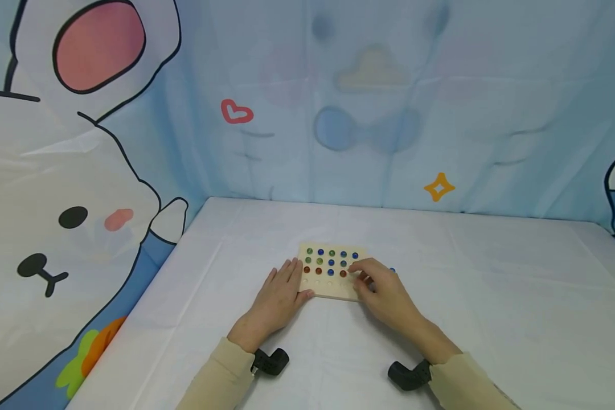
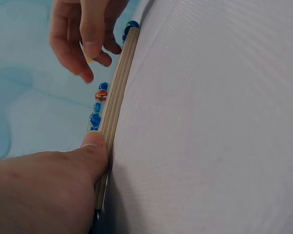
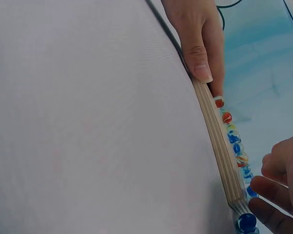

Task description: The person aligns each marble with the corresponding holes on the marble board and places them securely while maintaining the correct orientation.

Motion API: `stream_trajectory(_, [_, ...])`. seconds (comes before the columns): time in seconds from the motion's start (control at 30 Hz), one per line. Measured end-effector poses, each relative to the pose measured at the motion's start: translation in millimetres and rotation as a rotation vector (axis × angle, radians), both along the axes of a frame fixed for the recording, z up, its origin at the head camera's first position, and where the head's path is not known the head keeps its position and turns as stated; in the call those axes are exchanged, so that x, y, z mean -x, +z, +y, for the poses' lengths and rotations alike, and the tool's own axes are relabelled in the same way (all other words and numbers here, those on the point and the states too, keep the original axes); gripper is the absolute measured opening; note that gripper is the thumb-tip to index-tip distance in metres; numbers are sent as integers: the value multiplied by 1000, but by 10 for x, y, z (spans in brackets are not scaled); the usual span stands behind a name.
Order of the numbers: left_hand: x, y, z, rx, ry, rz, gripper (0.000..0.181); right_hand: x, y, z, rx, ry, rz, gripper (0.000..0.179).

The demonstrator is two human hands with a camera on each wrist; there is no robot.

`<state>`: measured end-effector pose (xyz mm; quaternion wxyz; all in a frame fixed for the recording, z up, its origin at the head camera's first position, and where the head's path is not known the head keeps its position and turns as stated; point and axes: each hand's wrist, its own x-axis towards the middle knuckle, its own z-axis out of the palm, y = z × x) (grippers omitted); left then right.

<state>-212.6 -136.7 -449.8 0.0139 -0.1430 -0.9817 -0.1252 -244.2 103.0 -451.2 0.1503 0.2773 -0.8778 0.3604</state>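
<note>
Marbles of blue, green and red glass (image 1: 331,262) sit in rows on a pale wooden rectangular board (image 1: 333,291); they look light, hard and slippery, best pinched round the middle! The left hand (image 1: 278,299) lays straight fingers along the stiff-looking board's left edge; the right hand (image 1: 392,296) hovers, fingers loosely bent, seemingly empty. Below, a smooth white surface (image 1: 492,285); behind, a light-blue cartoon-printed fabric backdrop (image 1: 287,57).

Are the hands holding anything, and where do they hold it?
The left hand steadies the wooden board by its left edge, fingers straight, thumb at the near corner. The right hand shows nothing between its thumb and index finger.
</note>
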Motion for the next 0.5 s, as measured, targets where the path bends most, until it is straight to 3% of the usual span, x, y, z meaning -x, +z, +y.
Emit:
stream_trajectory(0.33, [-9, 16, 7, -5, 8, -9, 72, -74, 14, 262, 12, -110, 90, 22])
stream_trajectory(0.5, [-4, 24, 10, -11, 12, -12, 72, -107, -5, 385, -14, -159, 89, 19])
